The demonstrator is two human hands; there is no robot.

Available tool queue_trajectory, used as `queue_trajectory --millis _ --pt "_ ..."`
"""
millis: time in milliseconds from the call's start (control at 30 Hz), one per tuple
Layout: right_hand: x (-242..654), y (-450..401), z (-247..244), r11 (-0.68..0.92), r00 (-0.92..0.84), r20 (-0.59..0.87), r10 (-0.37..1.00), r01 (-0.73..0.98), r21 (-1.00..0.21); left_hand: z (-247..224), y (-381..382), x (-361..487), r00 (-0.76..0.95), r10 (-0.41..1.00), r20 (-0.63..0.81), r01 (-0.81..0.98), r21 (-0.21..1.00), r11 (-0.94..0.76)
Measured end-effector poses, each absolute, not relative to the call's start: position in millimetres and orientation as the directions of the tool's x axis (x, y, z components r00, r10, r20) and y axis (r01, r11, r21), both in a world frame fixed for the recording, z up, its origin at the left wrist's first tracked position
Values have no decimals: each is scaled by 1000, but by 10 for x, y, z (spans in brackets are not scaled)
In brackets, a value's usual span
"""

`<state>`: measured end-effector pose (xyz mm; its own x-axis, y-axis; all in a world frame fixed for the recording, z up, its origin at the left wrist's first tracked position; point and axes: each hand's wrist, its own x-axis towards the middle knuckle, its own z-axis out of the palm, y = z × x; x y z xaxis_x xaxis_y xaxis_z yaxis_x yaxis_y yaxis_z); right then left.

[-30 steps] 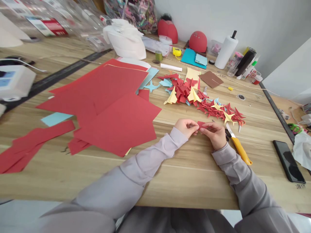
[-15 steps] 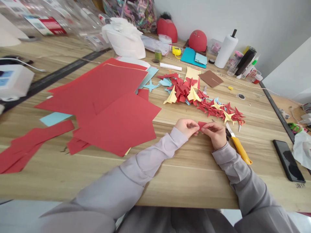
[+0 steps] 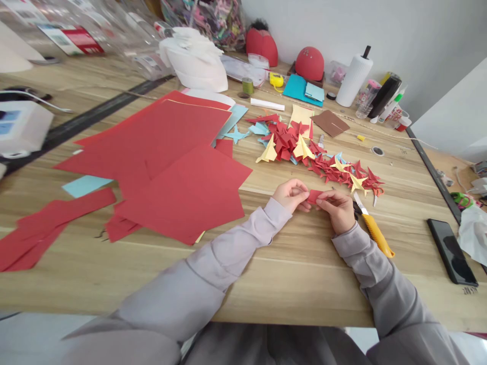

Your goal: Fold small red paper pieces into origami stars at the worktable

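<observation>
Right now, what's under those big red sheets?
From under the red sheets, light-blue paper peeks out at the far right and a yellow corner at the near edge. Anything else beneath is covered.

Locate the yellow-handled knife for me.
In the head view, the yellow-handled knife lies on the wooden table, right of centre, between the right hand and the phone.

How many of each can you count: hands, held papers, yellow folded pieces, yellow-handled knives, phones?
Hands, left hand and right hand: 2
Held red paper: 1
Yellow folded pieces, plainly visible: 4
Yellow-handled knife: 1
Phone: 1
Total: 9
</observation>
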<state>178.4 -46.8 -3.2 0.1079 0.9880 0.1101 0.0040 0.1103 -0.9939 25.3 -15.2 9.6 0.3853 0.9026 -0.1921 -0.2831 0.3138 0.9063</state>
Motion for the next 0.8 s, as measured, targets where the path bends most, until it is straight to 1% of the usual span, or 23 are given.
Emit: queue_trajectory --millis 100,233,300,433,667,800 --pt "1793 -462 -52 111 102 109 989 -13 -994 98 -145 235 437 887 -148 -270 919 287" --pt "1803 -457 -75 105 93 102 990 -38 -994 42 -153 239 455 890 -40 -191 971 142" --pt "1808 -456 -86 108 87 103 991 -53 -993 13 -159 247 436 900 -22 -128 988 86" --pt "1809 -462 -79 129 75 124 989 -67 -989 8 -161 250 404 913 -60 -79 992 100" --pt "1773 -485 4 154 59 156 986 24 -988 65 -161 262 375 919 -123 -63 985 158" --pt "1768 -483 11 160 53 162 985 38 -986 80 -165 278 354 920 -166 -59 978 199"
